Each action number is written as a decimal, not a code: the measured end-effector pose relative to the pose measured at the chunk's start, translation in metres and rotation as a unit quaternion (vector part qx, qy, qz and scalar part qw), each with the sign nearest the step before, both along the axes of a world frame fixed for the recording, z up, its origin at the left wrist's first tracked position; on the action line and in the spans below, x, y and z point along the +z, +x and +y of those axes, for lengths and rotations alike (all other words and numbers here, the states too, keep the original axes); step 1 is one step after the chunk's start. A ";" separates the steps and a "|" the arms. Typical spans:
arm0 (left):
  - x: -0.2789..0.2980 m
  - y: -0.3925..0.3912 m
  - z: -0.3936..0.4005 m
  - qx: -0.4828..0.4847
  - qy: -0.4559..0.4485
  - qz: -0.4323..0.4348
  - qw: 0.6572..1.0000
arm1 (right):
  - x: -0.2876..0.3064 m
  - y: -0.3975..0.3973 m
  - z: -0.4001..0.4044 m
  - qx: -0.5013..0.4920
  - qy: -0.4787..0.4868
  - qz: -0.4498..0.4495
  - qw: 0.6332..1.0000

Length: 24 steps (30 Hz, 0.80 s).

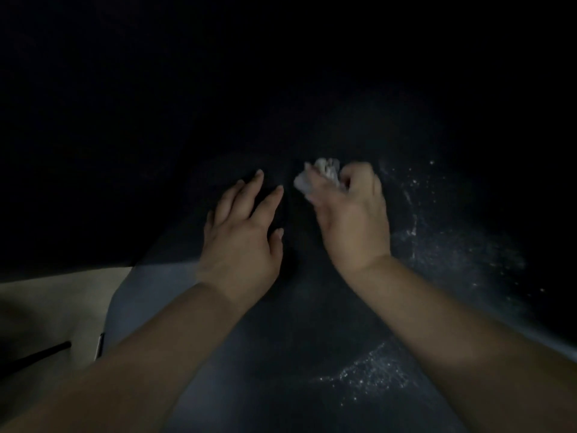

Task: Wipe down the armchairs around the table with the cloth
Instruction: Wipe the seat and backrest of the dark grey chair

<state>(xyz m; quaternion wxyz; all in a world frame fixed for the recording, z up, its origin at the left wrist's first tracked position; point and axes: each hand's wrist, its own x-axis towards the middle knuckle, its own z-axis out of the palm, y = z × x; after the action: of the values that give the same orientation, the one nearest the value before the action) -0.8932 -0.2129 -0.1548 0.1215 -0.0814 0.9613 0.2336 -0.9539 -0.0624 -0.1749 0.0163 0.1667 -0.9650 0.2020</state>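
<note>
Dim view down onto one dark armchair seat (296, 354), most of it lost in shadow. Two bare hands over it. Left hand (242, 235) flat on the upholstery, fingers spread, holding nothing. Right hand (352, 214) bunched around one crumpled white cloth (324, 173), cloth pressed to the seat just beside the left fingertips. Two patches of pale dust specks on the fabric: one (443, 245) right of the cloth hand, one (371, 373) nearer the body. Light floor (56, 304) at lower left, one thin black rod (37, 356) lying across it.
</note>
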 end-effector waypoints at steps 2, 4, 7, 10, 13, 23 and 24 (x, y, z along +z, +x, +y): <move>-0.001 -0.003 0.005 -0.007 -0.002 0.007 1.000 | -0.003 -0.026 0.011 -0.065 -0.014 0.011 0.998; 0.000 -0.005 0.008 -0.006 -0.004 0.009 1.000 | -0.003 -0.036 0.036 -0.148 -0.014 0.011 0.989; 0.001 -0.008 0.013 -0.012 -0.007 0.004 1.000 | 0.002 -0.010 0.058 -0.217 0.018 0.017 0.976; 0.001 -0.011 0.019 -0.023 -0.010 0.007 1.000 | 0.006 0.019 0.043 -0.183 -0.010 0.006 0.983; 0.001 -0.012 0.026 -0.026 -0.008 0.005 1.000 | 0.007 0.001 0.033 -0.059 -0.017 -0.012 0.998; 0.002 -0.028 0.042 -0.041 -0.018 0.009 0.999 | 0.003 0.008 0.073 -0.154 -0.008 0.006 0.988; 0.002 -0.030 0.046 -0.046 -0.018 0.010 0.999 | 0.004 0.010 0.068 -0.108 0.000 -0.006 0.994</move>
<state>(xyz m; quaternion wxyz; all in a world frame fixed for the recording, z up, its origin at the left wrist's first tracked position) -0.9231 -0.1673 -0.1532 0.1211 -0.0369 0.9692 0.2112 -0.9443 0.0061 -0.1713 0.0318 0.0607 -0.9775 0.1996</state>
